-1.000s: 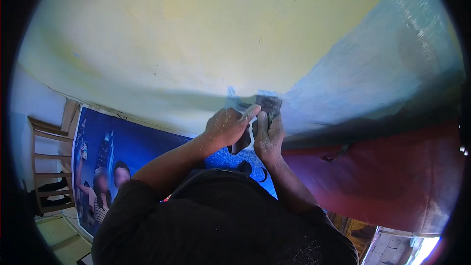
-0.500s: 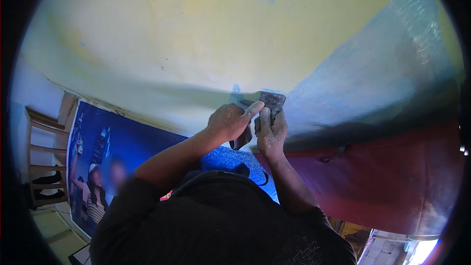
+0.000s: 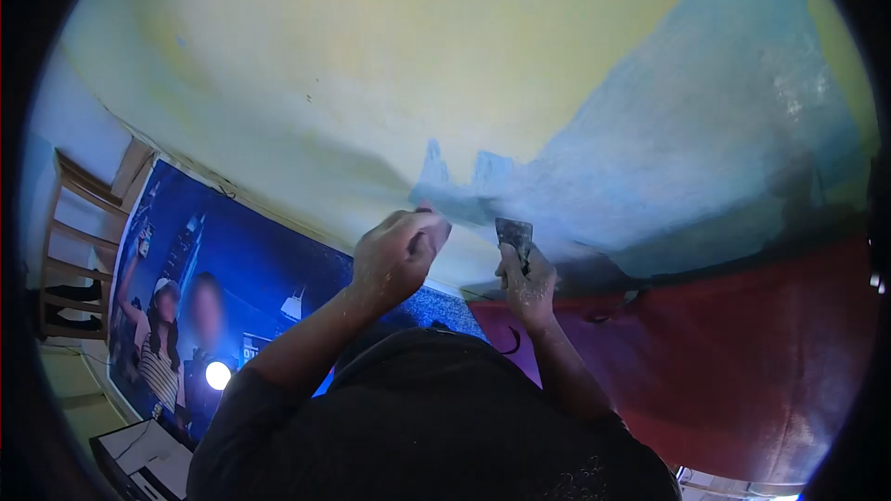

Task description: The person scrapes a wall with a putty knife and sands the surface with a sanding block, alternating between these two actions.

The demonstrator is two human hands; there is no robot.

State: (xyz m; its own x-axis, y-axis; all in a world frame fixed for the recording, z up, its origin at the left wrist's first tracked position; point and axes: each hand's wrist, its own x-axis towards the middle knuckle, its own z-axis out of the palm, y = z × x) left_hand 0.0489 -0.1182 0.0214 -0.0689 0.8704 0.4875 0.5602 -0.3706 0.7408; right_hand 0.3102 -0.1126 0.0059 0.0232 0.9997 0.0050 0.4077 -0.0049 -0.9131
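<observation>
My right hand [image 3: 531, 292], dusted with white specks, is closed around a putty knife [image 3: 514, 230] with a dark, stained blade pointing up. The blade stands just below the painted surface [image 3: 371, 56], which is pale yellow with a wide grey-blue patch [image 3: 650, 121]. To the left, my left hand [image 3: 394, 258] is raised with its fingers curled in. A pinkish, blurred edge shows at its fingertips; what it holds, if anything, I cannot make out. Two small blue-grey marks [image 3: 492, 172] lie on the surface above the hands.
A blue printed banner [image 3: 269, 269] with pictured people hangs at the left, a bright round light glinting on it. Beyond it stands a wooden ladder-like frame [image 3: 83, 241]. A dark red sheet [image 3: 705, 343] spans the right side.
My hands were together at the blade and are now apart, both lower. The left has moved left, and the dark piece under its palm no longer shows. The view has shifted a little.
</observation>
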